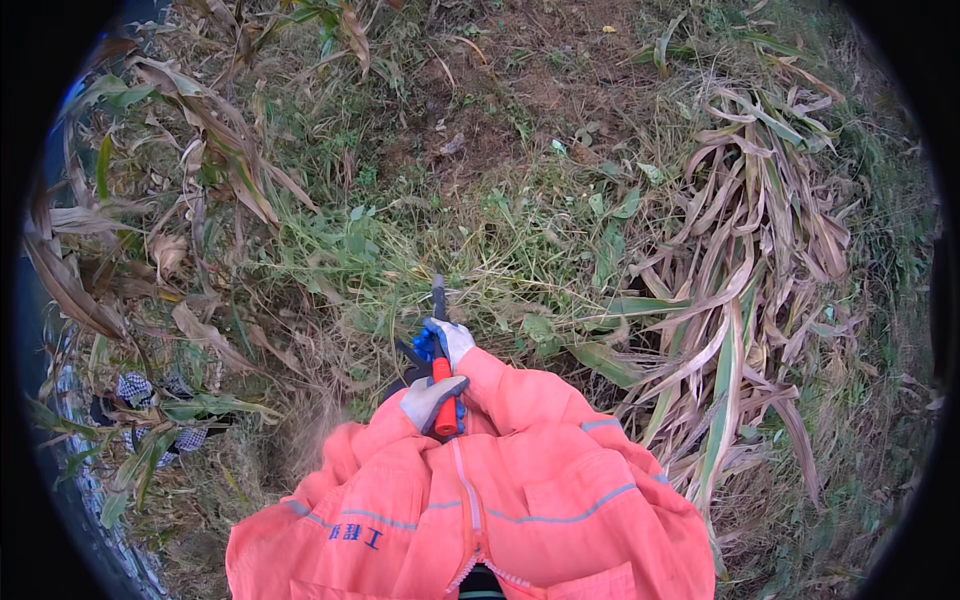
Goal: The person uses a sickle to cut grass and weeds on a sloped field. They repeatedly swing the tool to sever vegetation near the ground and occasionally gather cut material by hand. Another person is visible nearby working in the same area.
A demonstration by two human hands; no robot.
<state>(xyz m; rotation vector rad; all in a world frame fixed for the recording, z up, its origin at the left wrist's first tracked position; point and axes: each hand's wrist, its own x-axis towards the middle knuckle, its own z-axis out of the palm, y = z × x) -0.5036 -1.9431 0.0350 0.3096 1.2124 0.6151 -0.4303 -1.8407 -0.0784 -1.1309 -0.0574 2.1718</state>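
Both hands wear pale gloves with blue palms and fingers. My left hand is closed around the red handle of a long tool, close to the front of the orange jacket. Farther up, my right hand grips the tool around its dark shaft. The shaft's grey tip points away from me over grass and weeds. What the tool is cannot be told. Beside the hands on the left lies a dark shape, partly hidden by the sleeve and gloves.
A large heap of dry corn stalks and leaves lies on the right. Corn plants with withered leaves stand on the left. Black-and-white checked cloth shows among leaves at lower left. Brown soil with sparse weeds lies ahead.
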